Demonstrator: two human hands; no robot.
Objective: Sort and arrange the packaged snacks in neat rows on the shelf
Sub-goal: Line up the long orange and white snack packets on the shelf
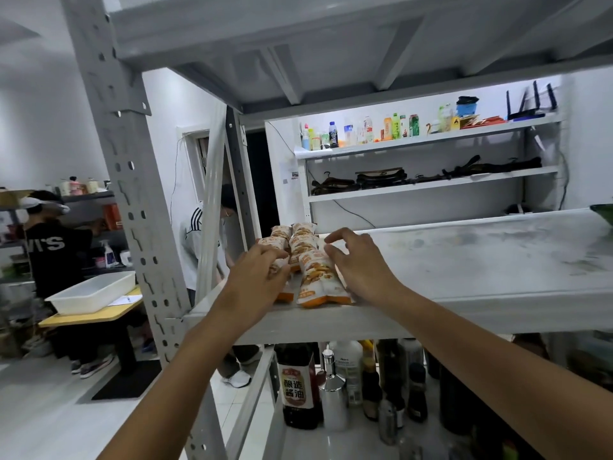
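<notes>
Several orange-and-white snack packets [316, 277] lie in two rows running front to back at the left end of the grey metal shelf [481, 270]. My left hand [262, 277] rests on the left row, fingers curled over a packet [275, 242]. My right hand [358, 260] sits against the right side of the right row, fingers bent and touching the packets' edge. The front packet of the left row is mostly hidden under my left hand.
A green object [603, 212] pokes in at the shelf's far right. Bottles, among them a dark soy sauce bottle [298, 386], crowd the shelf below. A perforated upright post [132, 194] stands at left. Two people work behind it near a white tray [94, 292].
</notes>
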